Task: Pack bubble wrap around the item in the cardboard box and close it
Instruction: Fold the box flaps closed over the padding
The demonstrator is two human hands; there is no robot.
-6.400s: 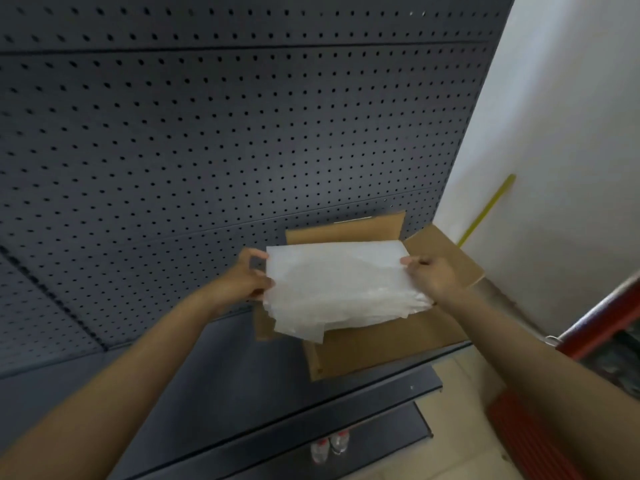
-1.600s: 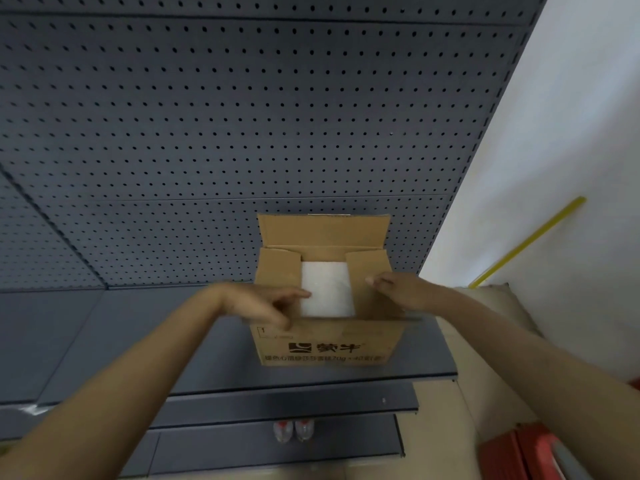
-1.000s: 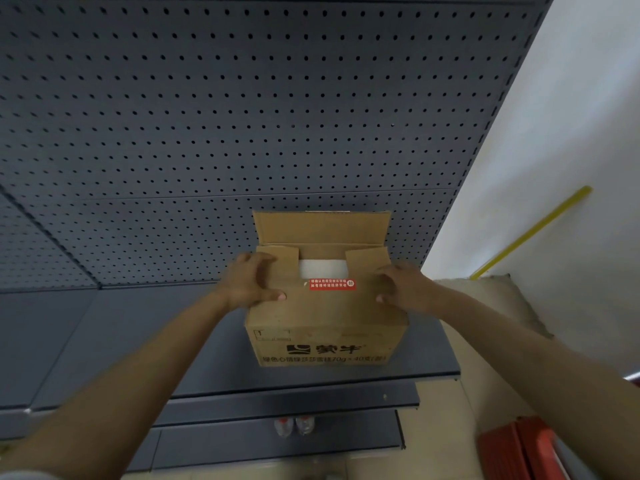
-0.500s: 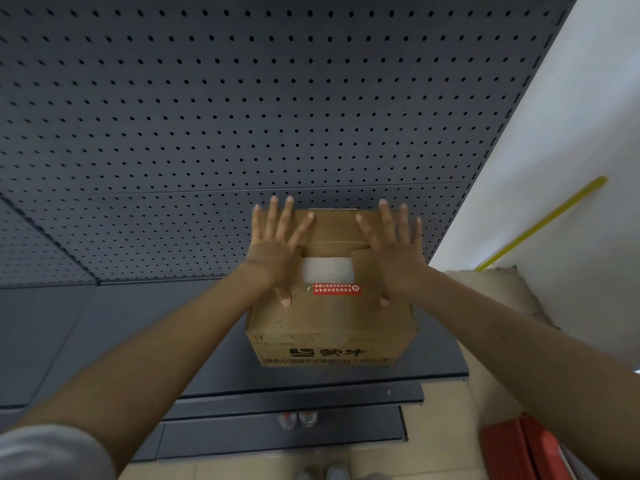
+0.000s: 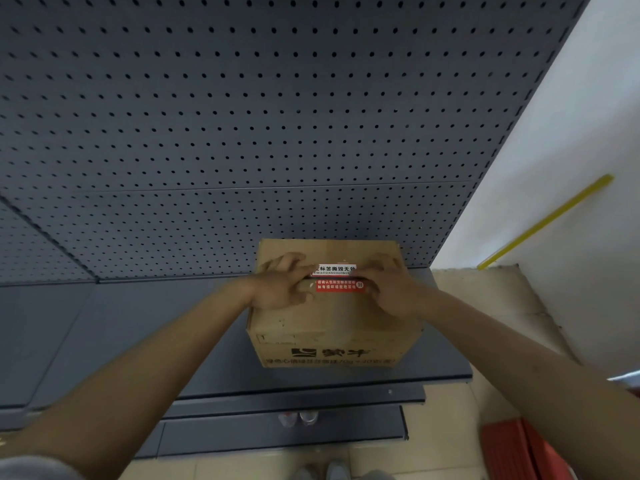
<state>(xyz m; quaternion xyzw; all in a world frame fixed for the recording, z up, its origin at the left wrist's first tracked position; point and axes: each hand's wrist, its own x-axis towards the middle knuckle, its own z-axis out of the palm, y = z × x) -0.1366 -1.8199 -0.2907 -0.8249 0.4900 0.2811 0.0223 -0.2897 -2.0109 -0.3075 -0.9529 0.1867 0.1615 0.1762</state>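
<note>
A brown cardboard box with dark print on its front stands on a grey metal shelf. Its top flaps lie folded down, and the two halves of a red and white label meet at the middle seam. My left hand presses on the left part of the top, fingers curled toward the seam. My right hand presses on the right part in the same way. The bubble wrap and the item are hidden inside the box.
A dark perforated panel rises right behind the box. A white wall with a yellow strip stands to the right. Lower shelves jut out below, a red crate sits on the tiled floor at bottom right.
The back flap has come down over the opening and the white wrap is no longer visible. Both hands moved from the raised back flap onto the closed top at the seam.
</note>
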